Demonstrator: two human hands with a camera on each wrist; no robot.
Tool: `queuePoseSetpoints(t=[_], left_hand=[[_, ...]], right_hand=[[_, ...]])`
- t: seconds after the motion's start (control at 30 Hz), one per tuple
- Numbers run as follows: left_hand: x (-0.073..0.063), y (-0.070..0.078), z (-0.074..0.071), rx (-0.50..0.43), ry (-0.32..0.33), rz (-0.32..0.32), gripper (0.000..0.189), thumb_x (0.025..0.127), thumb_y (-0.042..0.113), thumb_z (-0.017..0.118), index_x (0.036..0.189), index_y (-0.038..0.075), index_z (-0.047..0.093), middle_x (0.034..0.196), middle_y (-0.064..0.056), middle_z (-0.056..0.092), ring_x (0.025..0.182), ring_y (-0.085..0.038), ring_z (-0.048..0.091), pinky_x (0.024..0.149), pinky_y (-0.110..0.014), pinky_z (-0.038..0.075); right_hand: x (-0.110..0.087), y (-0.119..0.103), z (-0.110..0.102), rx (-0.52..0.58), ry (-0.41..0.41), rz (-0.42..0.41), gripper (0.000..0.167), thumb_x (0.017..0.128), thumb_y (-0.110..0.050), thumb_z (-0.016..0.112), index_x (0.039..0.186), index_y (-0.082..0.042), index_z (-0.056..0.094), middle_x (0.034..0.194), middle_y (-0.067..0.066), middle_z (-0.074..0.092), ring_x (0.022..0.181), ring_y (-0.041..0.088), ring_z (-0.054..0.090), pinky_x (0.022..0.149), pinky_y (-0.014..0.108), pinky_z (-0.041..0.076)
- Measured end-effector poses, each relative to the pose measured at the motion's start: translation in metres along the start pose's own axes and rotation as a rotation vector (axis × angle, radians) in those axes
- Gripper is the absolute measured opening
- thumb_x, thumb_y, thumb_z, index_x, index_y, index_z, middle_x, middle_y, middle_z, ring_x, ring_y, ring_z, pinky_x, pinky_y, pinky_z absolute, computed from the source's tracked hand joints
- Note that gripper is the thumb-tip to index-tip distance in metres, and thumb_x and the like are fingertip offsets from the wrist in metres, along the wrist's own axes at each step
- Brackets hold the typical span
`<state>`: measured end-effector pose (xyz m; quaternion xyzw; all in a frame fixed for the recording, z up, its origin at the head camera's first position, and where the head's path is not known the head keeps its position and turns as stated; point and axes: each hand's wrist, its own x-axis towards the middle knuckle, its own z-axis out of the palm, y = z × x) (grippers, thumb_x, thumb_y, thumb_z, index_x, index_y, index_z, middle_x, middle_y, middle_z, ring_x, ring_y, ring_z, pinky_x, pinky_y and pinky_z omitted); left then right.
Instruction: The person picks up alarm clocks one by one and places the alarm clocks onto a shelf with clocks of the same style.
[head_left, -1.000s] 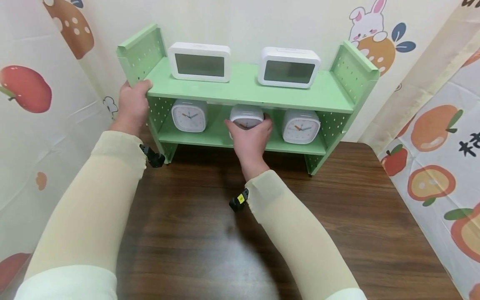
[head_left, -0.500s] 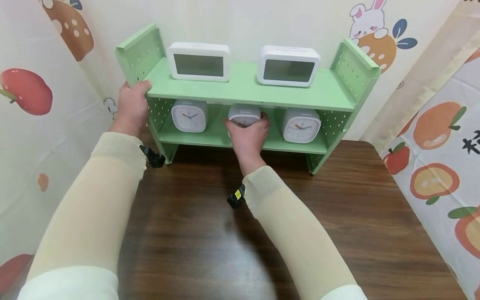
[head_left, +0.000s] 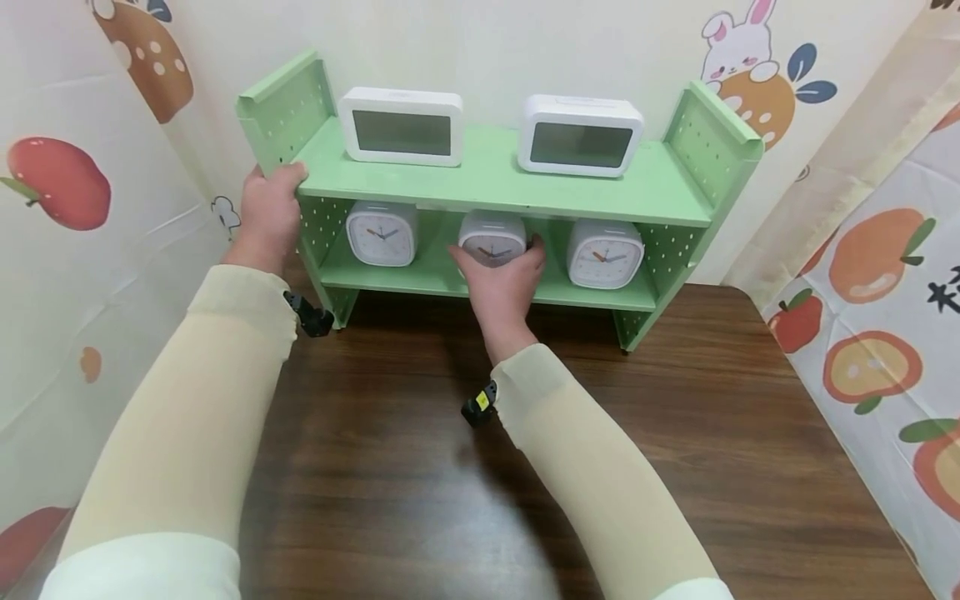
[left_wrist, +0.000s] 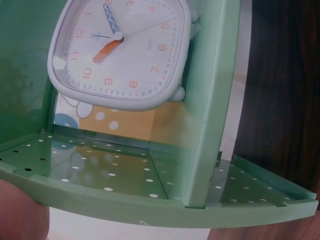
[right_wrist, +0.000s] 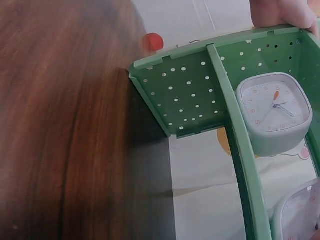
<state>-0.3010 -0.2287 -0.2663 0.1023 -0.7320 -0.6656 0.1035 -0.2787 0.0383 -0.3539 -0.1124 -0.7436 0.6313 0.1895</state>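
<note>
A green two-tier metal shelf stands on the table, with several white clocks on it. My left hand grips its left side panel at the upper board, thumb on top; part of that hand shows in the left wrist view. My right hand holds the middle alarm clock on the lower board, thumb and fingers at its two sides, covering the lower part of its face. On either side of it sit the left alarm clock and the right alarm clock, dials facing me.
Two white digital clocks with dark screens stand on the upper board. The dark wooden table extends in front of the shelf. Fruit-printed curtains hang behind and at both sides.
My right hand has shifted slightly lower on the middle alarm clock, and more of its dial shows. The left hand keeps its grip on the shelf's side panel.
</note>
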Motion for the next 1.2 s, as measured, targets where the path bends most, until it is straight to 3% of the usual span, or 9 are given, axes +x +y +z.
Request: queuePoseSetpoints(t=[0.33, 0.47, 0.77, 0.9, 1.03, 1.2], left_hand=[[0.000, -0.001, -0.001, 0.027, -0.015, 0.006, 0.049, 0.107, 0.045, 0.044, 0.153, 0.029, 0.042, 0.152, 0.002, 0.046, 0.136, -0.017, 0.041, 0.119, -0.045, 0.025], [0.000, -0.002, 0.001, 0.019, -0.011, 0.027, 0.049, 0.107, 0.043, 0.044, 0.153, 0.028, 0.043, 0.151, 0.001, 0.047, 0.134, -0.016, 0.043, 0.119, -0.041, 0.027], [0.001, -0.001, 0.000, -0.028, -0.020, 0.036, 0.048, 0.106, 0.039, 0.050, 0.151, 0.023, 0.046, 0.144, 0.000, 0.052, 0.130, -0.016, 0.045, 0.118, -0.040, 0.026], [0.000, -0.004, -0.003, 0.043, -0.035, 0.017, 0.058, 0.104, 0.053, 0.050, 0.153, 0.025, 0.044, 0.149, -0.003, 0.048, 0.134, -0.018, 0.042, 0.119, -0.042, 0.024], [-0.008, -0.015, -0.012, 0.202, -0.066, -0.011, 0.074, 0.100, 0.073, 0.037, 0.161, 0.030, 0.033, 0.158, -0.004, 0.040, 0.143, -0.022, 0.034, 0.122, -0.051, 0.019], [-0.024, -0.034, -0.019, 0.307, -0.098, 0.077, 0.072, 0.104, 0.062, 0.043, 0.161, 0.019, 0.035, 0.162, -0.008, 0.039, 0.146, -0.025, 0.035, 0.120, -0.053, 0.026]], right_hand=[[-0.018, 0.018, -0.023, 0.089, -0.005, -0.013, 0.115, 0.074, -0.046, 0.092, 0.159, -0.014, 0.021, 0.160, 0.006, 0.028, 0.145, 0.019, 0.030, 0.115, 0.031, 0.031], [-0.026, 0.022, -0.031, 0.115, -0.025, -0.035, 0.110, 0.079, -0.046, 0.089, 0.159, -0.015, 0.020, 0.161, 0.006, 0.026, 0.146, 0.018, 0.026, 0.117, 0.037, 0.030], [-0.033, 0.027, -0.062, 0.080, -0.143, -0.038, 0.083, 0.102, -0.049, 0.059, 0.160, -0.007, 0.017, 0.162, 0.007, 0.025, 0.149, 0.018, 0.023, 0.119, 0.040, 0.027], [-0.033, 0.031, -0.077, 0.050, -0.206, -0.048, 0.076, 0.105, -0.047, 0.054, 0.158, -0.004, 0.021, 0.160, 0.010, 0.030, 0.147, 0.020, 0.026, 0.118, 0.042, 0.028], [-0.033, 0.035, -0.093, 0.004, -0.290, -0.049, 0.077, 0.105, -0.049, 0.053, 0.160, -0.006, 0.020, 0.160, 0.010, 0.030, 0.149, 0.021, 0.026, 0.119, 0.047, 0.026], [-0.031, 0.035, -0.114, -0.086, -0.337, -0.053, 0.076, 0.106, -0.049, 0.052, 0.160, -0.005, 0.021, 0.161, 0.012, 0.030, 0.150, 0.023, 0.025, 0.121, 0.048, 0.023]])
